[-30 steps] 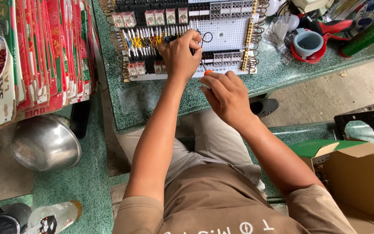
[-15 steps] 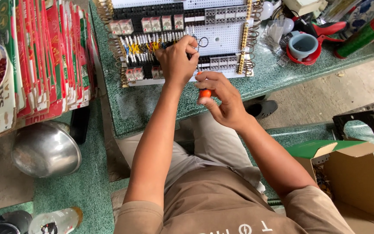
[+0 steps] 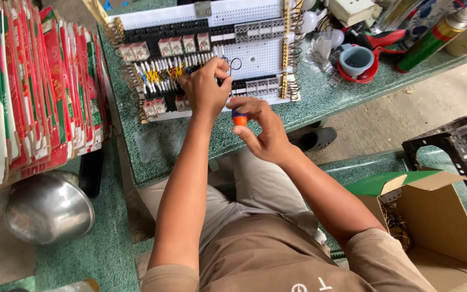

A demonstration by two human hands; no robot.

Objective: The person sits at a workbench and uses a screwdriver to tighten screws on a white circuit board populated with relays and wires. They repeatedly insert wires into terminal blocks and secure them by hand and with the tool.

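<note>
A white perforated wiring panel [image 3: 260, 57] with black rails, grey terminal blocks and yellow and white wires lies on the green stone table [image 3: 158, 148]. My left hand [image 3: 205, 89] rests on the panel's middle and pinches a thin black wire with a loop near the terminals. My right hand [image 3: 260, 130] is just below it, over the panel's front edge, fingers closed around the orange and blue handle of a small screwdriver [image 3: 239, 117]. The screwdriver's tip is hidden behind my left hand.
A stack of red and green cartons [image 3: 44, 92] leans at the table's left. A steel bowl [image 3: 49, 208] sits on the floor below. Cups, red pliers and a spray can [image 3: 433, 35] crowd the back right. An open cardboard box [image 3: 439, 227] stands at my right.
My right hand has risen toward the left hand and now holds the screwdriver upright beside it. The view has shifted slightly, so the panel sits lower in the frame.
</note>
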